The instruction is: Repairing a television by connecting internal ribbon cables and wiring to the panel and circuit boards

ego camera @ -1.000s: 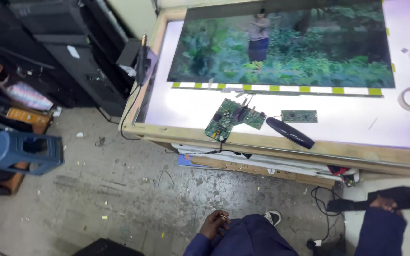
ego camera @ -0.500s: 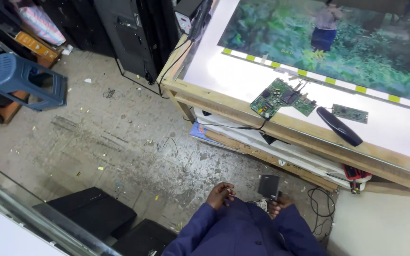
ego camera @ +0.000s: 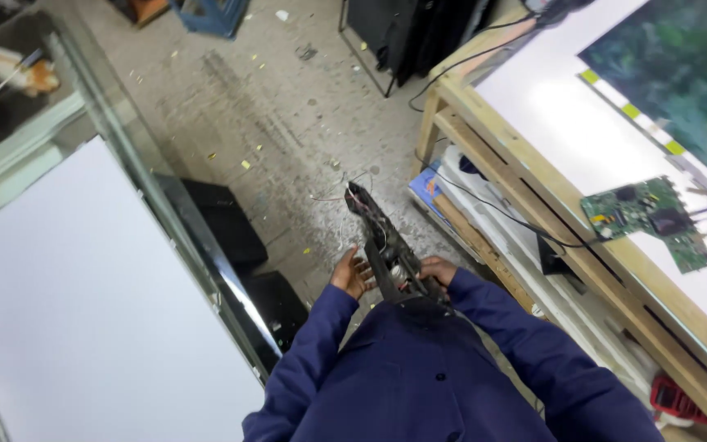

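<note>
Both hands, left hand (ego camera: 352, 273) and right hand (ego camera: 438, 271), grasping long dark dusty circuit strip (ego camera: 380, 237), loose thin wires

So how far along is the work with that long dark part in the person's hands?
Seemingly done: a green circuit board lies loose on the lit panel on the wooden bench. In hand: both the left hand and right hand hold a long dark strip with loose wires. Left: the strip is attached to nothing.
</note>
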